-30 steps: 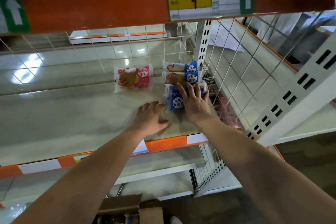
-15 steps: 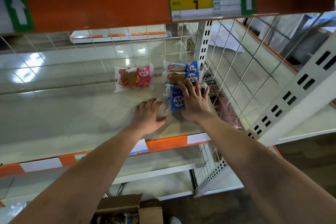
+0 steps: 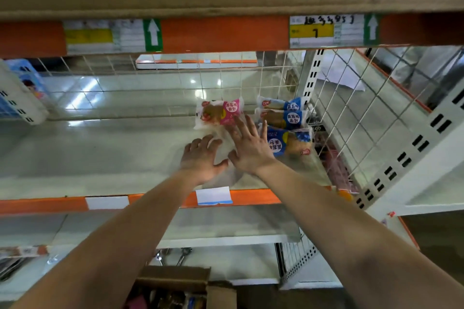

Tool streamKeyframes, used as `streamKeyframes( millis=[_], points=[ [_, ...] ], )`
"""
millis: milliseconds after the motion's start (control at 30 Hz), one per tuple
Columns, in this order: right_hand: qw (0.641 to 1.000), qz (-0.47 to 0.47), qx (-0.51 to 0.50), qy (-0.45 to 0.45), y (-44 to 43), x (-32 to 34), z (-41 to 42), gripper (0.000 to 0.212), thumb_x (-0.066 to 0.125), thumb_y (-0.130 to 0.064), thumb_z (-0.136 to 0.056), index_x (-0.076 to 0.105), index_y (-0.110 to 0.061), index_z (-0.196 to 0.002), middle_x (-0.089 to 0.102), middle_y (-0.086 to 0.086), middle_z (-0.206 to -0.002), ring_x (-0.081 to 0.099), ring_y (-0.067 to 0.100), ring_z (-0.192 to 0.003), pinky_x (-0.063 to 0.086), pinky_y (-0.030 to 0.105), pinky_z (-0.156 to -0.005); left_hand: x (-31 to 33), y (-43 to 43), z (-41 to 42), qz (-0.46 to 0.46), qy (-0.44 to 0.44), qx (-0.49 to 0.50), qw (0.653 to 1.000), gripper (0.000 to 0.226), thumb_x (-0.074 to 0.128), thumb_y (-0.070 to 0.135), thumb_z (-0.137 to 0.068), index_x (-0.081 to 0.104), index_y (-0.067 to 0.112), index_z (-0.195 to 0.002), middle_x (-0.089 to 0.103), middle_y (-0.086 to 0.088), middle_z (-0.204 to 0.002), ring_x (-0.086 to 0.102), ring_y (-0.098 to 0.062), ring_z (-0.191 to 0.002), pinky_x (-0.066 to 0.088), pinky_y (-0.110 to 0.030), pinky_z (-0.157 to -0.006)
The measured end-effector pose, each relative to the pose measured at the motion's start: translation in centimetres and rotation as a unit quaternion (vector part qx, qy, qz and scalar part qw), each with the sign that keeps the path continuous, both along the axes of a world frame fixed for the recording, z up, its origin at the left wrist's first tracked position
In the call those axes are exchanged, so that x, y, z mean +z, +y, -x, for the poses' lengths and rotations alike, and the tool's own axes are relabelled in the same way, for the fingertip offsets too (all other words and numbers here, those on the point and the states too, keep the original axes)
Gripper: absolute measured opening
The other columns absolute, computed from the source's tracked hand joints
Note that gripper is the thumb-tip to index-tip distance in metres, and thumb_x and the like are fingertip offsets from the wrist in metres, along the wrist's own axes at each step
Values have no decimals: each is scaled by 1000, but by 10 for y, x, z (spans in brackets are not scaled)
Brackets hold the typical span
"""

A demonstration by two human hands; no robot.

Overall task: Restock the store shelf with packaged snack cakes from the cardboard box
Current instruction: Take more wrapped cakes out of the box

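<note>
Right hand (image 3: 248, 148) shifted off blue packet (image 3: 288, 144), now perhaps touching pink packet (image 3: 221, 113)

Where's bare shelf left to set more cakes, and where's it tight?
Free: the wide stretch of shelf left of the pink packet, from back wire grid to orange front lip, up to the white basket at far left. Crowded: right end, where three blue packets sit by the side mesh and the left hand and right hand fill the gap beside them.
</note>
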State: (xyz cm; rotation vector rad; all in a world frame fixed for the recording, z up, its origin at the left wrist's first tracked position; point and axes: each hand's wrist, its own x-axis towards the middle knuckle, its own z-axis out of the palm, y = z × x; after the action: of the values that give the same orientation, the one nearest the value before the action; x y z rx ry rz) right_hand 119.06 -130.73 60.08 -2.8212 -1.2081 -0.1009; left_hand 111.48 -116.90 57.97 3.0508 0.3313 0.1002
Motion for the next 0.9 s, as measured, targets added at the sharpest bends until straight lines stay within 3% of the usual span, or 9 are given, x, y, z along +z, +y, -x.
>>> streamKeyframes(
  millis=[233,433,667,900],
  points=[
    [999,19,28,-4,12,-5,18,64,34,-48,-98,6,-31,-153,-10,0,-161,-14,26,-146,-16,59,-109,4,13,23,-7,7,35,999,65,44,58,-88,30,29,-144,23,2,-154,28,-24,-137,24,-36,-111],
    [1000,26,15,-3,12,-5,24,57,27,-45,-101,8,-32,-153,-10,1,-161,-13,27,-146,-16,58,-109,6,15,35,2,29,39,999,63,41,58,-90,27,31,-145,20,3,-155,23,-24,-139,21,-38,-113],
    [999,3,-35,14,-11,-6,7,52,23,-41,-102,13,-30,-152,-3,0,-161,-11,30,-147,-8,60,-114,6,8,23,7,40,28,999,63,43,57,-90,27,31,-145,19,2,-155,22,-25,-140,21,-40,-113],
    [989,-38,-143,1,-61,-17,-18,53,33,-38,-99,22,-27,-150,6,1,-160,1,33,-146,-3,63,-112,-1,-40,-27,-2,12,-60,998,71,51,57,-84,29,26,-144,25,-3,-153,28,-27,-137,26,-41,-111]
  ],
)
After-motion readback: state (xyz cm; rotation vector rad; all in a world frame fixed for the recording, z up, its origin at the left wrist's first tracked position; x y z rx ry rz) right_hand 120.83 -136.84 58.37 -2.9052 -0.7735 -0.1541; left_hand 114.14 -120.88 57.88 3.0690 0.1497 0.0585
